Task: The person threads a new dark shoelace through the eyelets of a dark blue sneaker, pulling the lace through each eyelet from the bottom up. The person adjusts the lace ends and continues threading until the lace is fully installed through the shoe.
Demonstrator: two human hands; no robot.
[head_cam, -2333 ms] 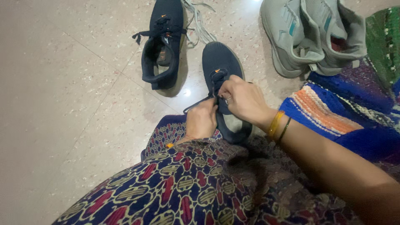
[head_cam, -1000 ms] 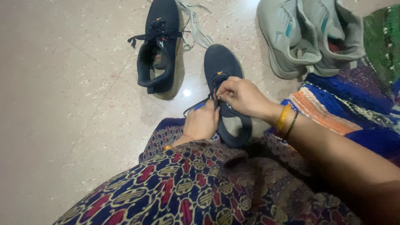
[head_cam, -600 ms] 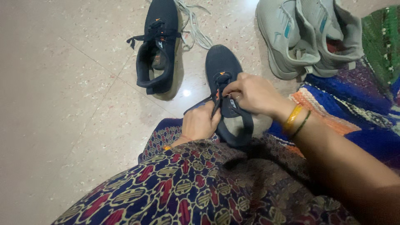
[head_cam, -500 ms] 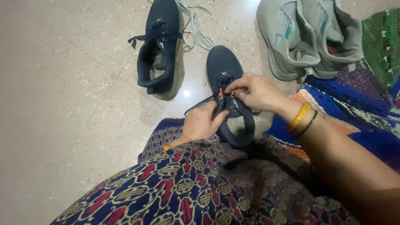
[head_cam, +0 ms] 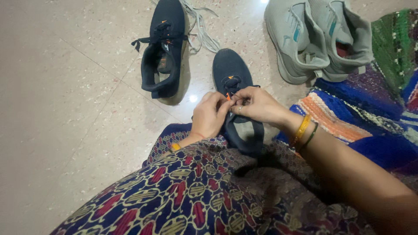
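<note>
Both hands, left hand (head_cam: 210, 116) and right hand (head_cam: 257, 105), pinch the thin, limp lace over the soft, light dark shoe (head_cam: 235, 102), gripped at its tongue.

Floor (head_cam: 65, 109) wide open along its left edge and near left corner. Far side crowded: dark shoe (head_cam: 163, 48) with loose grey laces (head_cam: 201, 26) just beside it, grey shoes (head_cam: 318, 39) at far right. Striped rug (head_cam: 357, 117) covers the right edge. Narrow gap between dark shoe and laced shoe (head_cam: 233, 74).
</note>
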